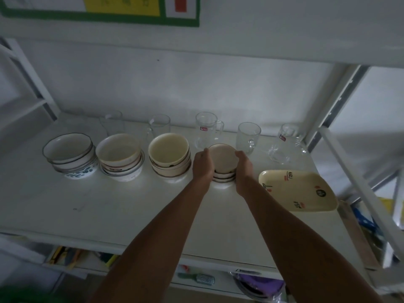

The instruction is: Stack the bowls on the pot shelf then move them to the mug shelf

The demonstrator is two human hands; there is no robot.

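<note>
A small stack of pale pink bowls rests on the white mug shelf, right of centre. My left hand grips its left side and my right hand grips its right side. Left of it stand three taller bowl stacks: a cream one, a white and pink one, and one with a dark rim and a blue patterned bottom bowl. Behind the bowls, along the back wall, runs a row of several clear glass mugs.
A cream rectangular plate with red and black marks lies just right of my right hand. White shelf posts rise at the right. A lower shelf holds a brush and a purple item. Another shelf board hangs overhead.
</note>
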